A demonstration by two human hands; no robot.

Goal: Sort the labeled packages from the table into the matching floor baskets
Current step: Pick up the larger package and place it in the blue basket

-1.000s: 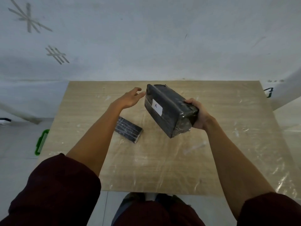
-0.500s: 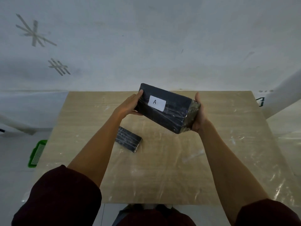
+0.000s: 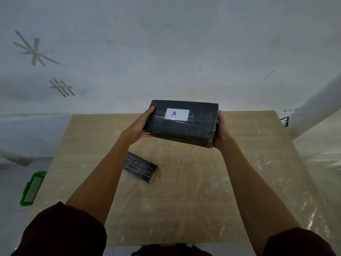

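A large black plastic-wrapped package [image 3: 184, 126] with a white label reading "A" is held up above the far half of the wooden table [image 3: 239, 182]. My left hand [image 3: 142, 126] grips its left end and my right hand [image 3: 220, 132] grips its right end. The label faces me. A smaller flat black package [image 3: 141, 169] lies on the table just below my left forearm; no label shows on it.
A green basket [image 3: 32, 189] stands on the floor beyond the table's left edge, partly cut off by the tabletop. A white wall with tape marks rises behind the table. At the right a white surface bears a dark mark [image 3: 285, 121].
My left hand came in and took the package's left end. Both hands raised the package and turned it level, so the "A" label now faces me squarely.
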